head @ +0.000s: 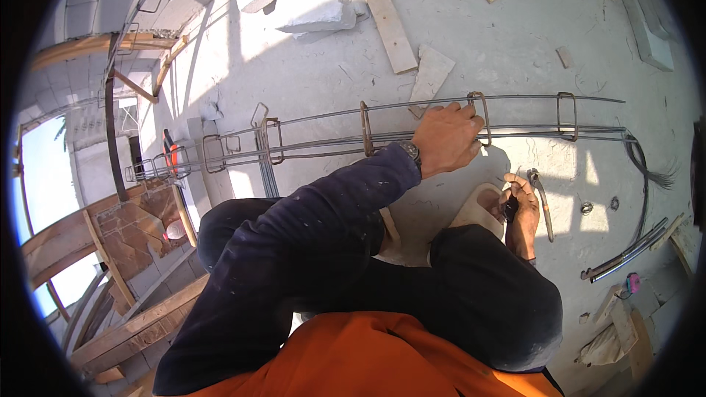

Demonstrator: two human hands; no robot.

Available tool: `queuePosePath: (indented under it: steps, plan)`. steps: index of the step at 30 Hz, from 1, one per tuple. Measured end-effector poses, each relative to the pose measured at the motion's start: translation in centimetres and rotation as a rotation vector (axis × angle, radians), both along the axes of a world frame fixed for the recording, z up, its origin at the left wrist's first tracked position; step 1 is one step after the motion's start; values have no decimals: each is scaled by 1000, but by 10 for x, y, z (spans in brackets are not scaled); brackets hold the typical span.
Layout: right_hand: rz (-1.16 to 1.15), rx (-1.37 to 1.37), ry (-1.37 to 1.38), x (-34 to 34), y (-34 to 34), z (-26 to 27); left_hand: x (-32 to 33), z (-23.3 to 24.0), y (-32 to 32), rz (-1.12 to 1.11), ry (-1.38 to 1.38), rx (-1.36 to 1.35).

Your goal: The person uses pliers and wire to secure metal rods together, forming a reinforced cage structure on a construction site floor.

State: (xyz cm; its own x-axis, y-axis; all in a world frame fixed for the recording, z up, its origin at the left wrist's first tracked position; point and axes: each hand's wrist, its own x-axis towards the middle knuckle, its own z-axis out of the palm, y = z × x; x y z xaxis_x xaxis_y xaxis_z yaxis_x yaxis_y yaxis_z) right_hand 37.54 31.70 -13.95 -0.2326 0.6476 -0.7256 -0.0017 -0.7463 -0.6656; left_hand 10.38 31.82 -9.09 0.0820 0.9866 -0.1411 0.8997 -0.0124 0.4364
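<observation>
A long rebar cage (325, 150) of thin steel bars and rectangular stirrups runs across in front of me, above the concrete floor. My left hand (448, 138), with a watch at the wrist, grips the cage at one rusty stirrup (485, 121); its fingers partly hide the bars there. By my right foot, my right hand (524, 212) is curled around a small dark item (511, 209), too unclear to name. Steel pincers (545, 207) lie against or just beside that hand; one handle shows, and the other is hidden.
A bundle of tie wire (640, 162) hangs by the cage's right end. Small wire coils (587, 208) and metal tubes (626, 251) lie at right. Aerated concrete blocks (317, 5) and a plank (389, 25) lie beyond the cage. An orange-handled saw (172, 153) is at left, near timber formwork (138, 231).
</observation>
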Motion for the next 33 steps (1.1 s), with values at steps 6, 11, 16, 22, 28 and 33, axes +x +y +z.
queuePosePath:
  steps: [6, 11, 16, 22, 28, 33]
  plan:
    - [102, 55, -59, -24, 3, 9, 9, -13, -16, 130, -68, -13]
    - [38, 24, -23, -21, 4, 0, 23, 2, -5, 130, -23, -68]
    - [22, -4, 31, -35, -10, -5, 17, -4, -12, 238, -70, -85]
    - [-5, -105, 178, -21, -14, -15, 25, 0, 1, 230, -89, -169]
    - [45, -65, 136, -23, -18, -14, 29, 3, -3, 200, -58, -129]
    - [47, -113, 164, -30, -17, -5, 27, 5, 2, 251, -88, -262]
